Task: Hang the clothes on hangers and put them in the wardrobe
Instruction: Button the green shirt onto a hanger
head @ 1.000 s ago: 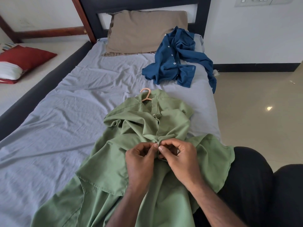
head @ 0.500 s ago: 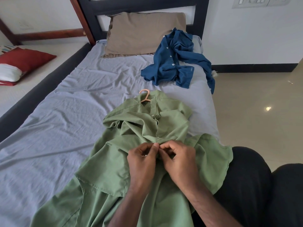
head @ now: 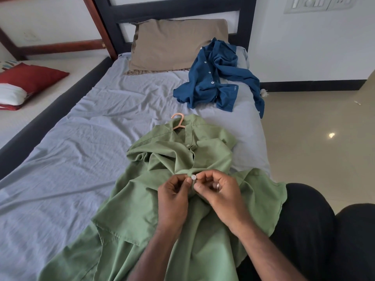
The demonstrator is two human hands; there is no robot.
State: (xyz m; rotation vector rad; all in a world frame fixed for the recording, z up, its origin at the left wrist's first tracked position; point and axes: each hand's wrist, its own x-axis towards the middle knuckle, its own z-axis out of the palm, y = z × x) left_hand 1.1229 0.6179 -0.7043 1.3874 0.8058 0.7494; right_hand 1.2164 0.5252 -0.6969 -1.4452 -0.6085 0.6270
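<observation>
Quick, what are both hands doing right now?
Left hand: pinching the green shirt by its button.
Right hand: pinching the green shirt beside it.

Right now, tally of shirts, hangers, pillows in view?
Shirts: 2, green shirt under both hands, blue shirt loose near the headboard.
Hangers: 1, orange hanger, only its hook showing at the green collar.
Pillows: 2, tan pillow on this bed, red pillow on the next mattress.
Total: 5

A bed (head: 81, 159) under a grey sheet meets a dark headboard (head: 172, 9), white walls (head: 304, 47) and glossy, probably tiled, floor (head: 314, 128).
</observation>
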